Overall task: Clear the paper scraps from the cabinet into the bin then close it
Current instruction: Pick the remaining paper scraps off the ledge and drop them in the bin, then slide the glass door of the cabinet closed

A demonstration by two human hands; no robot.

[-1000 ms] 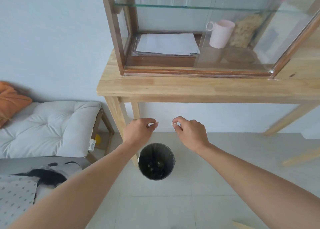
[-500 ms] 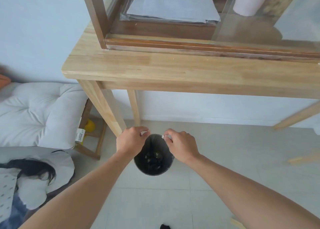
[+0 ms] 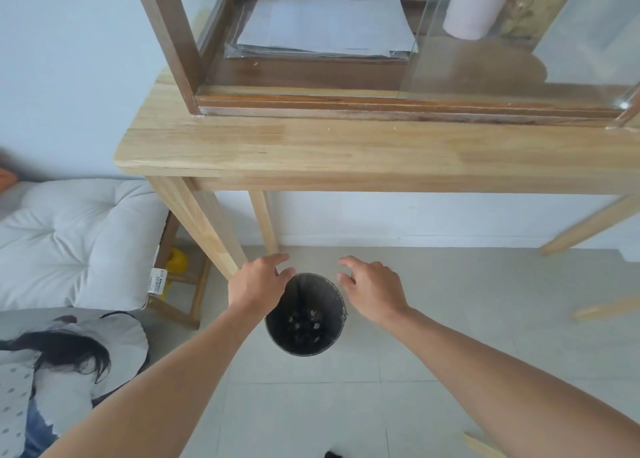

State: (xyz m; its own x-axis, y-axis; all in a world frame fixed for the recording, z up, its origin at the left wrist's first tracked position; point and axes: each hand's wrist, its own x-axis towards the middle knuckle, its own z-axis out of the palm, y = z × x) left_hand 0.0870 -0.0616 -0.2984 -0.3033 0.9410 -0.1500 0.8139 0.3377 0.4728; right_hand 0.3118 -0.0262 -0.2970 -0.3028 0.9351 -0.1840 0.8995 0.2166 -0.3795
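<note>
Pale tiled floor (image 3: 433,319) carries the dark bin (image 3: 306,333), white paper scraps (image 3: 313,319) at its bottom. Above the bin hover the left hand (image 3: 258,284) and right hand (image 3: 372,289), fingers spread and empty. Beyond the bin, the wooden table (image 3: 346,149) bears the glass-fronted cabinet (image 3: 381,59), its front partly open.

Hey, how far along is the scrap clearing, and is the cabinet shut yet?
Done: small pale scraps lie at the bottom of the bin. In hand: nothing; the left hand and right hand are above the bin's rim with fingers spread and empty. Left: a few tiny specks show on the cabinet floor and the table, and the glass door is not yet closed.
</note>
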